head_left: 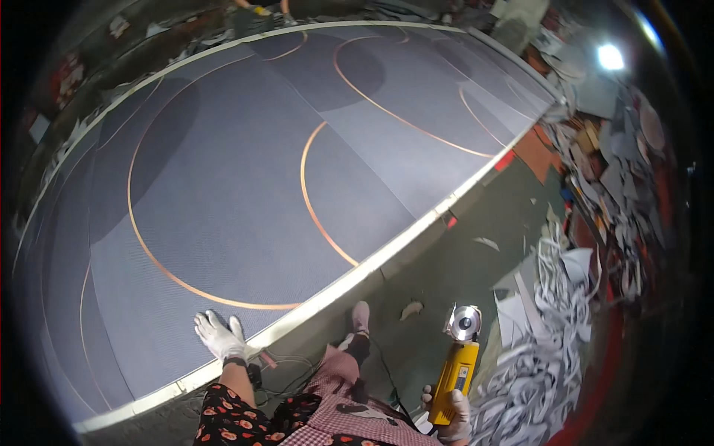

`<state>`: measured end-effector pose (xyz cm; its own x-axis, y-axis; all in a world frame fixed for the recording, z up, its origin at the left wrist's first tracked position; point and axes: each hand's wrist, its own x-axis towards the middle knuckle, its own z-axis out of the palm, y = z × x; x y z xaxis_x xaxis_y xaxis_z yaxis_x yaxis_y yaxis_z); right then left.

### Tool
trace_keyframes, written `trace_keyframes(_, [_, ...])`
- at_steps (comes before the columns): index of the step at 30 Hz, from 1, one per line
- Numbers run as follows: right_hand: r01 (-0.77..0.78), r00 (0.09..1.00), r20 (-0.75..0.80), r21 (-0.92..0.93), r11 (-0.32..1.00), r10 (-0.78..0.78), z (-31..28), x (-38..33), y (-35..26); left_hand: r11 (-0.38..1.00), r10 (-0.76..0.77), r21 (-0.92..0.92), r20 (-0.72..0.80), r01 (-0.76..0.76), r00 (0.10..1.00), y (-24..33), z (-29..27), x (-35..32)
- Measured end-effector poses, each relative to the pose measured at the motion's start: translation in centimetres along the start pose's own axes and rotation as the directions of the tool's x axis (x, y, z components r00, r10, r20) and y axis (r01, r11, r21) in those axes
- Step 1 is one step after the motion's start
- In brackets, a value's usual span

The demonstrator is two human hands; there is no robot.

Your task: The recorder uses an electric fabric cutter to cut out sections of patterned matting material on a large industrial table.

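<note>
yellow rotary cutter [451, 383] is carried in the gloved right hand [455, 425], whose fingers are clamped around its lower body. the round metal blade [465, 322] stands ahead of that hand, beyond the far end of the tool. the gloved left hand [220, 338], well apart from the cutter, lies palm down with fingers spread, apparently resting on the grey patterned sheet [223, 208].

to steady the sheet well, the left palm should stay flat, pressing evenly without dragging the surface. the right hand would do best to keep a firm hold, with the blade turned away from the legs and from the left fingers. the loose cords [294, 364], just to the right of the left wrist, are worth keeping clear of the feet.

the sheet spreads ahead of the left hand and to both its sides; its pale border [394, 249] passes by the left wrist. grey scraps [520, 379] lie heaped to the right of the right hand.
</note>
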<state>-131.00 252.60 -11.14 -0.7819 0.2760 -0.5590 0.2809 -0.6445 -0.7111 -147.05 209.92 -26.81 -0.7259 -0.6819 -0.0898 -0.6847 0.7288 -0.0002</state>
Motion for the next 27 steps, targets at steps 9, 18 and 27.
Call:
trace_keyframes(9, [-0.113, 0.975, 0.124, -0.434, 0.894, 0.184, 3.4, 17.7, -15.0, 0.920, -0.357, -0.150, 0.059, 0.362, 0.932, 5.4, -1.5, 2.1])
trace_keyframes(18, [-0.020, 0.916, 0.261, -0.727, 0.686, 0.303, 9.1, 31.9, -21.2, 0.981, -0.081, -0.177, -0.029, 0.075, 0.996, 32.1, 2.9, 3.5])
trace_keyframes(27, [0.080, 0.888, 0.282, -0.872, 0.482, 0.362, 4.2, 39.1, -22.1, 0.990, -0.135, 0.003, -0.172, 0.138, 0.976, 36.3, 3.4, 3.0])
